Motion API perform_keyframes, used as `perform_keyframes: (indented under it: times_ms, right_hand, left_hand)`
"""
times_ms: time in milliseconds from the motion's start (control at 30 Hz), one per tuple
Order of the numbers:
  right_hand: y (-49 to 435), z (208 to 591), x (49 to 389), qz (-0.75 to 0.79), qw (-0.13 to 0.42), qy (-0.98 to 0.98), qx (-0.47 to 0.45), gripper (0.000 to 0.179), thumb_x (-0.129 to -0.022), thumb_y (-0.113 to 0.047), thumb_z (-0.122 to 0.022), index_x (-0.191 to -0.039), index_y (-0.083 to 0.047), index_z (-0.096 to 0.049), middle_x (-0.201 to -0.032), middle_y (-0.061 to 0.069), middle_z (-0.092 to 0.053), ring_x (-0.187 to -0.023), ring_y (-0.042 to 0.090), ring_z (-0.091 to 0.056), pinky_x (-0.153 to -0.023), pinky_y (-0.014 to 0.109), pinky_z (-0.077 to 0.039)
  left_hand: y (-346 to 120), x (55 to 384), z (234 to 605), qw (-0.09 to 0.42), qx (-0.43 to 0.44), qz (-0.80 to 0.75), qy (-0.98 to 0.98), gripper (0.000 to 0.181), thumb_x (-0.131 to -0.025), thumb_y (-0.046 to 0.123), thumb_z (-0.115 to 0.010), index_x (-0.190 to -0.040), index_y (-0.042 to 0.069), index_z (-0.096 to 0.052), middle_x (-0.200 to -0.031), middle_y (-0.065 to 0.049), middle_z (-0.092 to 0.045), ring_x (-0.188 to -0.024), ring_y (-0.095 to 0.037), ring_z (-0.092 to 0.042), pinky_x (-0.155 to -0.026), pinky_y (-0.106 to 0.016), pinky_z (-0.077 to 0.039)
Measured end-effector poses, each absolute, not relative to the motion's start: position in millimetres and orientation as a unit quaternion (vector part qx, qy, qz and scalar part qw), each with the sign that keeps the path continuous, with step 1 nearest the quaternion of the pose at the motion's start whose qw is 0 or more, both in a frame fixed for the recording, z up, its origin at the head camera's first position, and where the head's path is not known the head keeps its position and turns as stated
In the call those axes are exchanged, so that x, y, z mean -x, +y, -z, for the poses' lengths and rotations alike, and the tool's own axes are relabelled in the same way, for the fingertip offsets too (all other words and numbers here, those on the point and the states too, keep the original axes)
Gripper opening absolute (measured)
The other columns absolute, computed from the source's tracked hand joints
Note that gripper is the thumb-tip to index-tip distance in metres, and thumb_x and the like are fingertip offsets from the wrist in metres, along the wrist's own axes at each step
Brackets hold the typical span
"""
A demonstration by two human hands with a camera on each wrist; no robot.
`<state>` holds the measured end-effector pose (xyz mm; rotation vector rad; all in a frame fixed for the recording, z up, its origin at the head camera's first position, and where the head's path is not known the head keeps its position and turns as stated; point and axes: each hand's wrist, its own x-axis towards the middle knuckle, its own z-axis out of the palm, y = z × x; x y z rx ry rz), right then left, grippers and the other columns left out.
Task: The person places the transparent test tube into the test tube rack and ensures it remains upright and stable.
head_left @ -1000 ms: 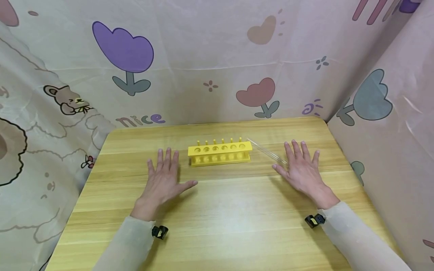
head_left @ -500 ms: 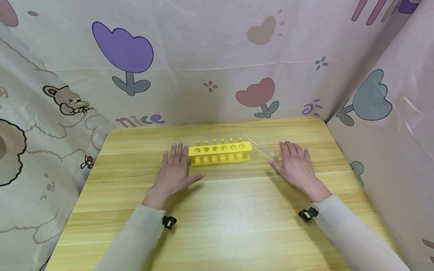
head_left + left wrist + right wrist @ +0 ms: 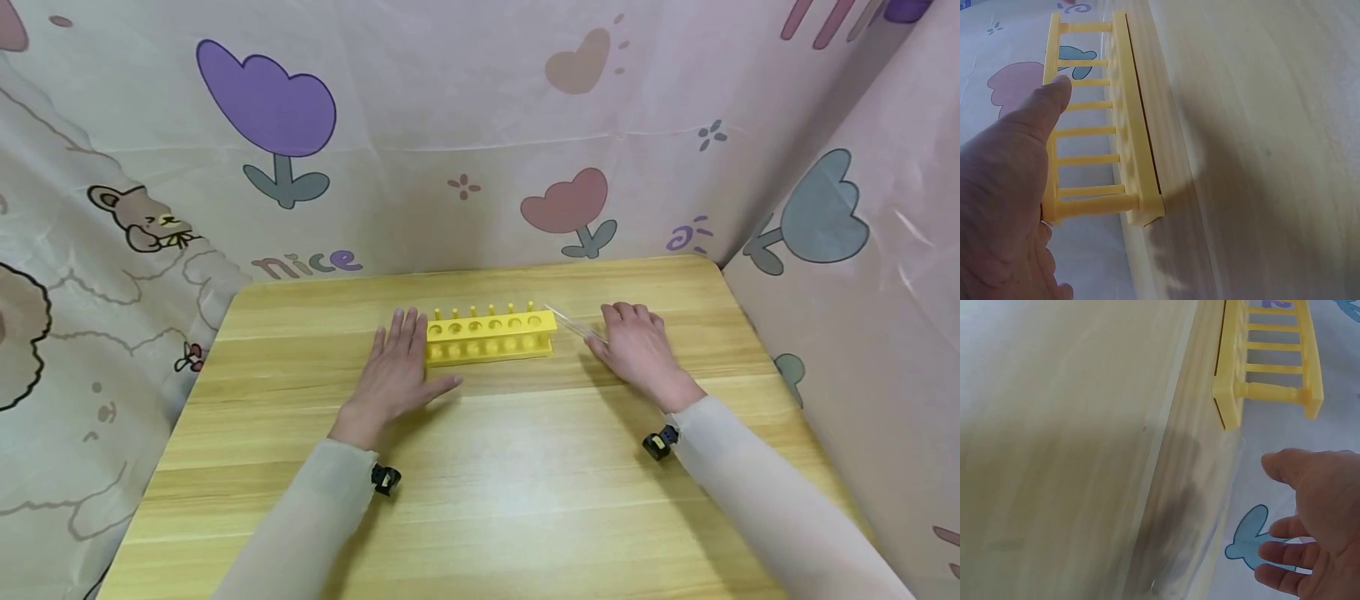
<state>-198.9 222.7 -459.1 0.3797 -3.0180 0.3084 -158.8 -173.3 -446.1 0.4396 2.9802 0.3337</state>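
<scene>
Here's the left hand (image 3: 392,375), fingers straight and thumb spread wide at the left end of the yellow rack (image 3: 487,337), which stands upright on the bench (image 3: 525,467); contact I can't confirm, but a sideways nudge there could well skid or tip it. Across on the other flank, the right hand's (image 3: 637,348) grip is relaxed, thumb apart from bent fingers, nothing pinched, beside the clear tube (image 3: 573,323), perhaps more than one, lying slantwise near the rack's right end. Slick and round-looking, it could roll off if merely brushed!
</scene>
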Motion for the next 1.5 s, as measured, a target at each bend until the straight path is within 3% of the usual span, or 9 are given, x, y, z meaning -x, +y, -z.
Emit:
perform_keyframes:
  times_ms: [300,800,1033,1267,1500]
  right_hand:
    - [206,457,218,-0.064,0.014,-0.989,-0.13,0.039,-0.103,-0.031,-0.062,-0.115,0.006,-0.066,-0.114,0.024,-0.065,-0.107,0.044,-0.053,-0.096,0.067,-0.045]
    - [195,459,239,-0.014,-0.056,-0.991,-0.123,0.033,-0.1,-0.025,-0.066,-0.114,0.004,-0.069,-0.112,0.023,-0.067,-0.109,0.043,-0.055,-0.099,0.065,-0.042]
    - [193,456,244,-0.004,-0.072,-0.991,-0.116,0.027,-0.099,-0.024,-0.066,-0.111,0.0,-0.072,-0.107,0.02,-0.066,-0.106,0.041,-0.054,-0.098,0.062,-0.041]
    - [193,455,245,-0.017,-0.067,-0.991,-0.113,0.028,-0.099,-0.023,-0.066,-0.113,0.001,-0.071,-0.106,0.02,-0.068,-0.101,0.039,-0.055,-0.096,0.058,-0.041]
    - [195,442,243,-0.049,-0.007,-0.994,-0.096,0.033,-0.097,-0.031,-0.072,-0.105,0.001,-0.065,-0.092,0.016,-0.07,-0.088,0.035,-0.06,-0.091,0.053,-0.041]
  left_hand:
    - [-172,162,446,0.063,-0.14,-0.104,0.983,0.12,-0.094,0.08,-0.052,-0.168,0.001,0.0,-0.176,-0.018,0.008,-0.164,-0.035,0.01,-0.132,-0.061,-0.001]
    - [-169,163,445,0.075,-0.133,-0.106,0.983,0.118,-0.096,0.078,-0.05,-0.168,0.003,0.004,-0.175,-0.016,0.012,-0.163,-0.031,0.014,-0.132,-0.056,0.008]
    - [-170,164,444,0.085,-0.13,-0.098,0.983,0.098,-0.107,0.063,-0.042,-0.168,0.003,0.006,-0.176,-0.016,0.012,-0.163,-0.032,0.014,-0.132,-0.057,0.007]
    - [-170,165,442,0.092,-0.131,-0.097,0.982,0.086,-0.111,0.056,-0.032,-0.168,0.003,0.006,-0.176,-0.016,0.012,-0.163,-0.032,0.013,-0.132,-0.057,0.008]
    - [-170,164,443,0.088,-0.133,-0.1,0.982,0.085,-0.112,0.056,-0.03,-0.168,0.002,0.005,-0.177,-0.018,0.008,-0.163,-0.032,0.012,-0.132,-0.058,0.007]
